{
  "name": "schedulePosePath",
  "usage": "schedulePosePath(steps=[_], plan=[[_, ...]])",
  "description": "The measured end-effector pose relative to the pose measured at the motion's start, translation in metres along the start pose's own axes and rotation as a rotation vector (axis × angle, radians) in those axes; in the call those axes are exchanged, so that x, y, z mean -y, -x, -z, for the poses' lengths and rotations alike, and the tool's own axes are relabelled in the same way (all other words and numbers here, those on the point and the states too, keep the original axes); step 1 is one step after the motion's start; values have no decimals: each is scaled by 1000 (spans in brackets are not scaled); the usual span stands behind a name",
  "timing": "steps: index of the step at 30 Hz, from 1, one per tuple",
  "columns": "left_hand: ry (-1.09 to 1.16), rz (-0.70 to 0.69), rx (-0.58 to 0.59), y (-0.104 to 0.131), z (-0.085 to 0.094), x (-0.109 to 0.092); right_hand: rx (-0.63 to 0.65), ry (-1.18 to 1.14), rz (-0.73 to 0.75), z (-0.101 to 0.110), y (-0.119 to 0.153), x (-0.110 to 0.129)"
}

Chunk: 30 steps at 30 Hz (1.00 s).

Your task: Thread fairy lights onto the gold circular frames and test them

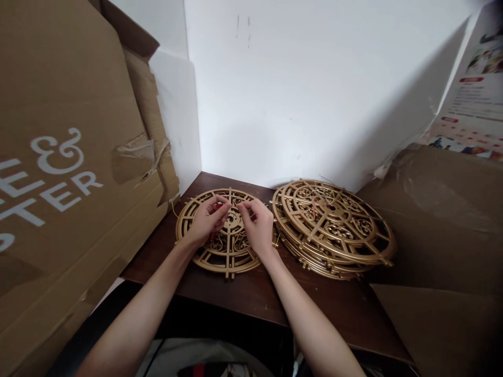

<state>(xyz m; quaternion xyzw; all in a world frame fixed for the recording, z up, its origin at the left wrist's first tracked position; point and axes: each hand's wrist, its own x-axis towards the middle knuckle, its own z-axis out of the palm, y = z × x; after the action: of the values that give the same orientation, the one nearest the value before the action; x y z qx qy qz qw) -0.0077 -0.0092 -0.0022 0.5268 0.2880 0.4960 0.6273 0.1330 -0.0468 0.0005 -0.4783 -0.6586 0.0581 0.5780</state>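
Note:
A round gold openwork panel [229, 264] with scrolls and spokes lies flat on the dark wooden table. Over its middle, my left hand [206, 220] is closed, thumb and index finger pinched. A red-handled tool [212, 236] is tucked in its palm; most of it is hidden, so its kind does not show. Close by on the right, my right hand [257, 225] also pinches, fingertips nearly meeting the left ones. Something thin like a wire may be between them, too fine to make out.
Right of the panel, a stack of similar gold panels [334, 230] bears loose thin wires on top. A large cardboard box [78, 99] stands at left, another cardboard box [440, 209] at right. A white wall [314, 94] rises behind the dark table [243, 293].

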Motion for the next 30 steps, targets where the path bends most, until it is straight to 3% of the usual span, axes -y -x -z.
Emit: schedulePosePath(steps=[12, 20, 30], plan=[[-7, -1, -31, 0, -1, 0, -29, -62, -49, 1, 1, 4], [-39, 5, -10, 0, -2, 1, 54, -9, -43, -3, 3, 0], [-19, 31, -9, 1, -1, 0, 20, 0, -54, -3, 2, 0]])
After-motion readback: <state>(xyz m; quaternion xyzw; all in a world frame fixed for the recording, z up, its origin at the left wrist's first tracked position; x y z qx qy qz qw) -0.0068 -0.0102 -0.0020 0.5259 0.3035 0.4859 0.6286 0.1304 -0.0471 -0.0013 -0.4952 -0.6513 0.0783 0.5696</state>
